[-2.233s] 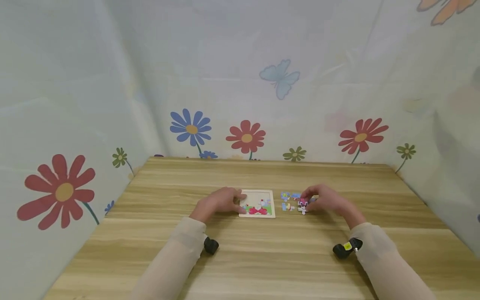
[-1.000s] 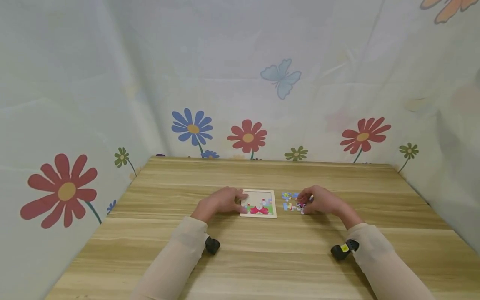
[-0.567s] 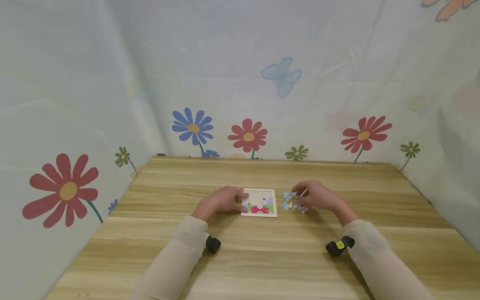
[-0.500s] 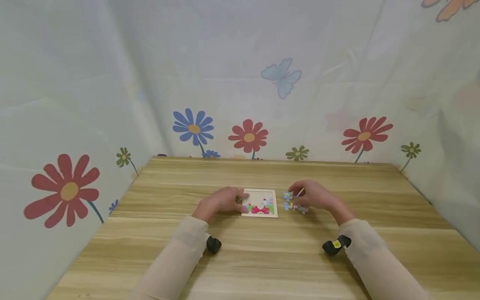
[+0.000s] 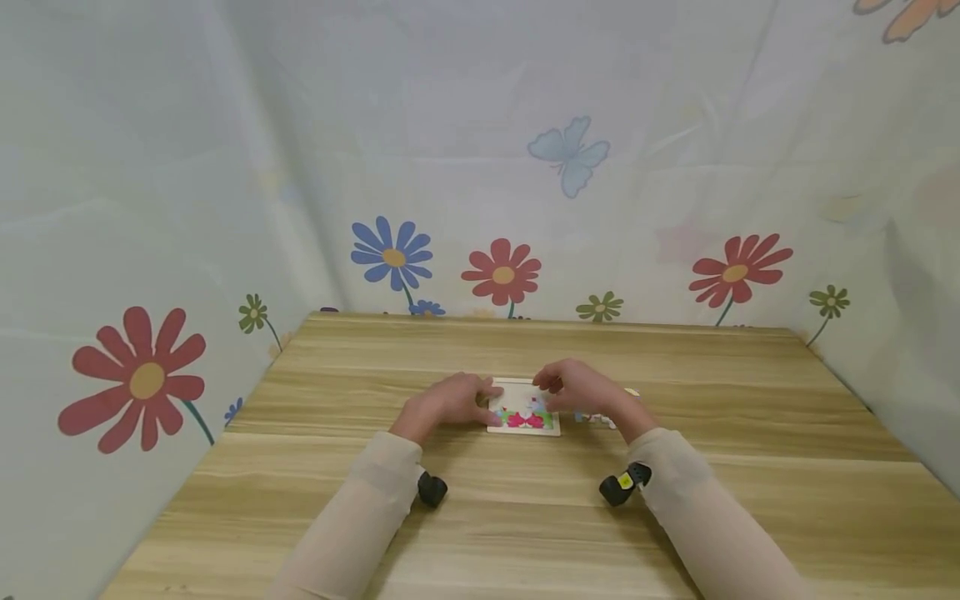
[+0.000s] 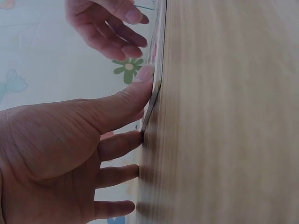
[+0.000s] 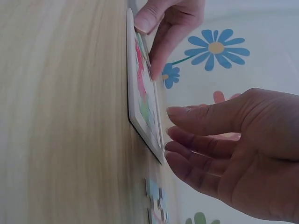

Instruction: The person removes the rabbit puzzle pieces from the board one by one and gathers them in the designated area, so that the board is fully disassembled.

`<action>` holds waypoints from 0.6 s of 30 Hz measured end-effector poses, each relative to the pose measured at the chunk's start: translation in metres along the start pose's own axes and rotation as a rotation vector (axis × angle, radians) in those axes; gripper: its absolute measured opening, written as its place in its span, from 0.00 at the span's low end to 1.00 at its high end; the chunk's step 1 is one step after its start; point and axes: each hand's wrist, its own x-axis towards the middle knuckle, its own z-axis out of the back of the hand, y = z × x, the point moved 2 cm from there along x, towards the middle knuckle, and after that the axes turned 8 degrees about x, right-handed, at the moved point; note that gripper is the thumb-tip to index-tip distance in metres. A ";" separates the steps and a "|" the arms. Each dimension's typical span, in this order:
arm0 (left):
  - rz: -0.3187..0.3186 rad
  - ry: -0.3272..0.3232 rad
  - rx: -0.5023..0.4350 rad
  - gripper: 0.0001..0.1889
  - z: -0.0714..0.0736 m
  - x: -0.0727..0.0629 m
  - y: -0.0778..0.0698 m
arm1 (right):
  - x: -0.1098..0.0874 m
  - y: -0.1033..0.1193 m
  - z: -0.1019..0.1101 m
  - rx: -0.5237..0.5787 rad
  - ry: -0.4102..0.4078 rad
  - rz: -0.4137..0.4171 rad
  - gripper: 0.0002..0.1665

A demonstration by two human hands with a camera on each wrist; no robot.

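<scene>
The square wooden puzzle board (image 5: pixel 525 432) lies flat at mid-table, its near part filled with red, green and pale blue picture pieces. My left hand (image 5: pixel 457 398) steadies its left side, thumb on the near corner and index finger by the far one. Bent over the board's right side is my right hand (image 5: pixel 585 387). Its fingertips (image 7: pixel 170 133) curve toward the thumb, just above the frame. The puzzle piece it carried half a second ago is hidden by the fingers. Loose jigsaw pieces (image 5: pixel 600 419) lie right of the board, partly behind the right wrist.
A wood-grain table (image 5: pixel 480 517) spreads around the board. Behind and beside it hangs a pale cloth wall (image 5: pixel 450 125) printed with flowers and a butterfly. A black wrist camera (image 5: pixel 617 490) sits under the right sleeve, and another camera (image 5: pixel 432 490) is on the left.
My right hand lifts a puzzle piece from the loose group and moves left to the board's right side. My left hand stays at the board. The whole head view shifts slightly.
</scene>
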 end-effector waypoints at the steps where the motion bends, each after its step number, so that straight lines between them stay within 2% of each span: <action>1: -0.001 0.002 0.003 0.35 0.000 0.000 0.000 | 0.002 0.001 -0.002 -0.010 0.008 -0.003 0.21; 11: 0.020 -0.005 -0.002 0.35 0.003 -0.002 0.001 | 0.014 0.001 -0.009 -0.045 0.042 -0.012 0.21; 18: 0.000 -0.003 0.003 0.34 0.002 -0.002 0.001 | 0.016 -0.008 -0.009 -0.053 0.032 -0.007 0.18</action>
